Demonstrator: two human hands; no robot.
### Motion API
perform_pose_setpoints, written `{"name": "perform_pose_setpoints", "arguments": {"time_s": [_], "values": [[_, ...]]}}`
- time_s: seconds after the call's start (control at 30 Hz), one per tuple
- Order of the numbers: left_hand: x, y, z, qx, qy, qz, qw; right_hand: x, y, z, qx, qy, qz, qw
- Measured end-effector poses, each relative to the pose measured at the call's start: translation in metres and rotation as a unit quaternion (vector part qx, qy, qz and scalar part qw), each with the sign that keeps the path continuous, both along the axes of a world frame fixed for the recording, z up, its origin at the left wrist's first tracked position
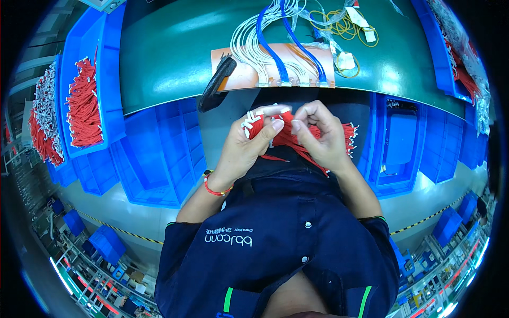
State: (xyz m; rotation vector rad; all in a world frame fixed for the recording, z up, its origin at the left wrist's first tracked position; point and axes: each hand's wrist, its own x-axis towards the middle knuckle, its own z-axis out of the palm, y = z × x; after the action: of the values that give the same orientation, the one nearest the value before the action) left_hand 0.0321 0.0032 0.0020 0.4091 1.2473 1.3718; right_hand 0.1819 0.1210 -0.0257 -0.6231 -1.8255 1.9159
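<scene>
Just in front of the table edge, my left hand (pixel 249 140) is closed around a bunch of short red cables with white connector ends (pixel 254 125). One red cable end with a white tip (pixel 286 113) sticks out past its thumb. Close beside that tip, my right hand (pixel 321 132) has thumb and forefinger pinched together; whatever is between them is too small to make out. Beneath both hands, a larger pile of red cables (pixel 289 140) rests across my lap, partly hidden by the fingers.
A green tabletop (pixel 175 53) carries an orange-brown board (pixel 244 69) with white and blue cables, a black clamp (pixel 218 82) and a yellow cable coil (pixel 344 26). Blue bins (pixel 143 153) stand on both sides. One bin at left holds red cables (pixel 85 108).
</scene>
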Motion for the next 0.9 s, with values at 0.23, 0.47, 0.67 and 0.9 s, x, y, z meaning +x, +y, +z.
{"name": "perform_pose_setpoints", "arguments": {"time_s": [0.23, 0.47, 0.67, 0.9], "values": [[-0.011, 0.015, -0.014, 0.035, -0.01, 0.057, 0.998, 0.002, 0.0, 0.005, -0.024, -0.023, 0.033, 0.999], [-0.013, 0.024, -0.015, 0.015, -0.04, 0.1, 0.994, 0.064, 0.034, -0.014, -0.233, -0.049, 0.0, 0.971], [-0.011, 0.027, -0.016, 0.008, -0.004, 0.124, 0.992, 0.058, 0.034, -0.015, -0.294, 0.161, -0.057, 0.94], [-0.005, 0.03, -0.014, 0.018, -0.007, 0.157, 0.987, 0.02, 0.028, 0.001, -0.139, -0.003, -0.069, 0.988]]}}
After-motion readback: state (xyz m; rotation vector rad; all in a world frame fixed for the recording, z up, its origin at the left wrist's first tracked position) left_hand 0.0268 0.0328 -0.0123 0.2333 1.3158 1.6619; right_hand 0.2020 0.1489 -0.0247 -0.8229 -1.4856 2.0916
